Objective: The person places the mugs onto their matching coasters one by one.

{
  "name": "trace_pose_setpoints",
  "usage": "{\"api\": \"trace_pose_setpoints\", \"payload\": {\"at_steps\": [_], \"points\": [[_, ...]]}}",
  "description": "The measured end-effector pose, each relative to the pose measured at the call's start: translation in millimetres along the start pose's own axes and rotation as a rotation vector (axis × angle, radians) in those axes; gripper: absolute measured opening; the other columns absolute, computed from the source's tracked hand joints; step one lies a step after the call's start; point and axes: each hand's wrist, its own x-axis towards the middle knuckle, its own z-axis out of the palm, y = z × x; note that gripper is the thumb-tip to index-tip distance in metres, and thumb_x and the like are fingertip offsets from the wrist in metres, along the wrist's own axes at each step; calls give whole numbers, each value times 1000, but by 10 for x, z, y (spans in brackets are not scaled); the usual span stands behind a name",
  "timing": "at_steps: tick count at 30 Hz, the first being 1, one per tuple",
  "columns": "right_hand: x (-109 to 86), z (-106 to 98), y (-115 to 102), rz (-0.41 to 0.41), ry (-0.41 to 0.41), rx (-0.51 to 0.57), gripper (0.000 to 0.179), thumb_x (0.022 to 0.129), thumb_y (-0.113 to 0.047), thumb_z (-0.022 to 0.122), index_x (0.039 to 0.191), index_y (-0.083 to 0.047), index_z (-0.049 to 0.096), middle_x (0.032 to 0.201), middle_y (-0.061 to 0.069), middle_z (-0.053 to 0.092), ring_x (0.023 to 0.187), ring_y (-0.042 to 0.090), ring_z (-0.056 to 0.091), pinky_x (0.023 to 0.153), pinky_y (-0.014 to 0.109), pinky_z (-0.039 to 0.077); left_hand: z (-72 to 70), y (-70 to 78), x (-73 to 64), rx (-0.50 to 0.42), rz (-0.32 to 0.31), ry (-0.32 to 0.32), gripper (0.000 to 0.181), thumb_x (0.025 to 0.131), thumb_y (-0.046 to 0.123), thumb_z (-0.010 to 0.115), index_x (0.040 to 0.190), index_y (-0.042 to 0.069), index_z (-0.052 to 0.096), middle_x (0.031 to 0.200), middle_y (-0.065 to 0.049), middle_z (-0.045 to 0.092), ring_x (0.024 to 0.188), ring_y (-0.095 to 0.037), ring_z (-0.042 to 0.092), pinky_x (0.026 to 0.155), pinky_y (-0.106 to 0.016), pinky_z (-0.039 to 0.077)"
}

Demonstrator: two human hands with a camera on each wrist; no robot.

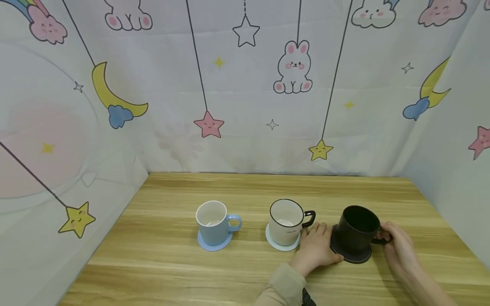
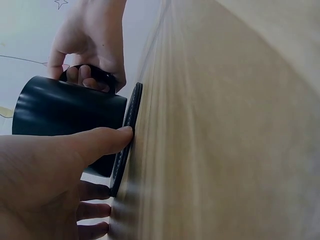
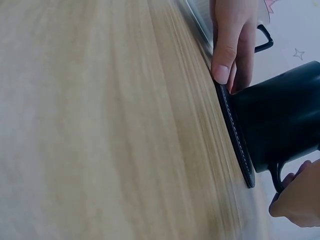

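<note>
A black mug (image 1: pixel 356 229) stands on a round black coaster (image 1: pixel 357 258) with a stitched edge, at the right of the row. My right hand (image 1: pixel 402 246) grips the mug's handle, fingers curled through it. At the coaster's left side, my left hand (image 1: pixel 315 246) holds its edge between thumb and fingers. In the left wrist view the thumb (image 2: pixel 107 140) presses the rim near the mug's base, and the other fingers (image 2: pixel 92 210) reach down at the coaster's far side. Close beside that hand, a white mug (image 1: pixel 285 225) with a black rim sits on a pale coaster (image 1: pixel 272 241).
Farther left, a light blue mug (image 1: pixel 212 227) stands on a blue coaster (image 1: pixel 214 246), its handle to the right. All the mugs are on a wood-grain table (image 1: pixel 172 272). A printed cloth (image 1: pixel 249 97) with stars and rabbits hangs behind and at both sides.
</note>
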Motion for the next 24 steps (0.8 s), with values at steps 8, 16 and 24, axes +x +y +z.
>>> {"api": "trace_pose_setpoints", "payload": {"at_steps": [8,16,24], "points": [[-26,-29,15,-6,-9,-4,41,101,1,35,67,-10,53,68,-2,52,70,11,51,74,21,40,24,-10,18,-4,6,8,79,77,65,66,143,30,41,150,14,38,142,-8,32,113,-40,32],[-36,-49,35,-28,-17,14,42,101,2,34,67,-8,57,66,-2,53,68,11,52,71,21,42,17,10,10,-5,9,-1,79,77,65,66,143,31,41,150,14,37,142,-8,32,113,-40,32],[-30,-82,25,-31,-95,-84,39,102,0,32,76,-8,59,71,-4,52,73,11,49,73,21,40,14,0,12,-10,1,-5,81,77,65,66,145,31,39,151,14,37,143,-9,31,114,-41,31]]}}
